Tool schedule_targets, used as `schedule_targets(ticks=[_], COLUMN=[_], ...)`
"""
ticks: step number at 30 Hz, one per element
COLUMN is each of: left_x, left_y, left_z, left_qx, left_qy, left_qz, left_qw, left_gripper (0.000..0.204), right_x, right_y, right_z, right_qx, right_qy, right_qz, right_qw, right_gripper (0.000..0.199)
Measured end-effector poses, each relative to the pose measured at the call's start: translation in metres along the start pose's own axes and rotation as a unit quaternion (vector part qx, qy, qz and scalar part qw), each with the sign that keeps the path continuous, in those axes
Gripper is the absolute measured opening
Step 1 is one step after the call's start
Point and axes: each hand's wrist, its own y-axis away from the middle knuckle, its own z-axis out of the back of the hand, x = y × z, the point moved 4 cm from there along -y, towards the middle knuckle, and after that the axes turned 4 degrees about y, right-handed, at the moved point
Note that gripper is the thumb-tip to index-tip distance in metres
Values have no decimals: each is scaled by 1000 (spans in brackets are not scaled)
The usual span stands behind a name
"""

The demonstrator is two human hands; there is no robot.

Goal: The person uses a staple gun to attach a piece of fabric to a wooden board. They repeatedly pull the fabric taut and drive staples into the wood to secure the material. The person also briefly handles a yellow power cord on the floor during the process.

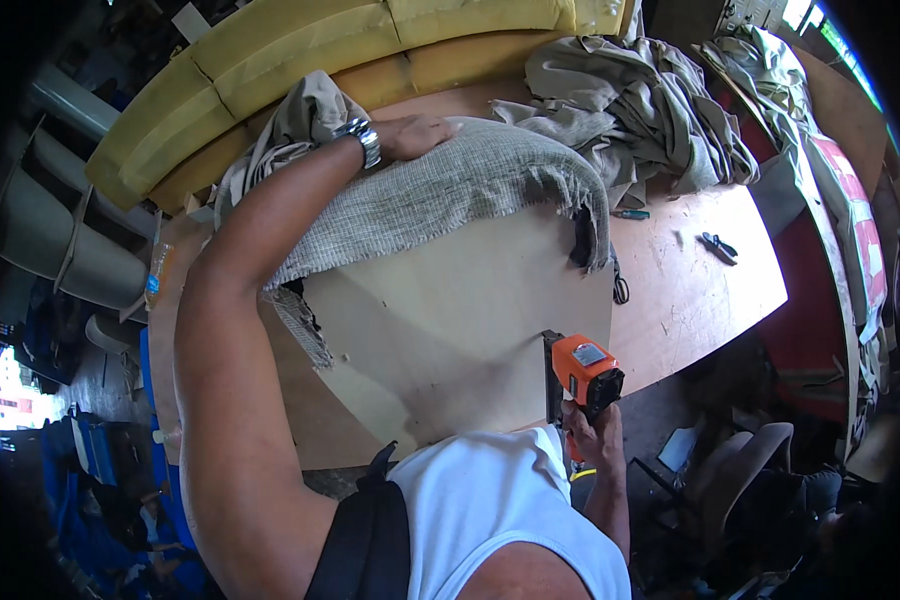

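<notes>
1. Your right hand (592,428) is wrapped tight around the grip of the orange staple gun (582,372), low in the view just beside your white shirt (500,490).
2. The gun stands roughly upright; its long axis runs from your fist up to the orange head, and its dark nose lies against the right edge of the pale plywood panel (460,320), facing left into the wood.
3. Your left hand (415,133) lies flat and spread on the grey woven fabric (450,195), pressing it down over the top of the panel; it grips nothing. A metal watch (363,138) sits on that wrist.
4. The fabric drapes across the panel's upper edge, with a frayed end hanging at the left and a corner folded down at the right.
5. The panel rests on a wooden table (690,290). On the bare table to the right lie a small screwdriver (630,214) and pliers (718,247), well apart from the gun.
6. Beige cloth (640,110) is heaped behind the panel, and yellow foam cushions (300,50) run along the far edge
</notes>
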Motion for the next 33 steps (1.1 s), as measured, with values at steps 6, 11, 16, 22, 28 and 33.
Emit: schedule_targets(ticks=[6, 11, 16, 22, 28, 33], left_x=[-32, -62, -59, -67, -62, -53], left_y=[-14, 25, 55, 81, 91, 90], left_z=[-7, -15, -19, -23, -25, -28], left_qx=[16, 28, -2, -19, -52, -65], left_qy=[-3, 2, -9, -76, -112, -87], left_qz=[21, 12, -34, -112, -188, -225], left_qw=[1000, 1000, 999, 991, 974, 968], left_gripper=[65, 77, 73, 66, 62, 62], right_x=[2, -5, 5, 56, 142, 188], right_y=[1, -4, -5, -15, -50, -77], right_z=[-4, -2, 3, 0, -23, -42], right_qx=[12, 17, 55, 70, 56, 34], right_qy=[42, 43, 87, 86, 4, 72], right_qz=[-9, 18, -6, 59, 199, 276], right_qw=[999, 999, 995, 992, 978, 958], right_gripper=[16, 20, 28, 31, 33, 39])
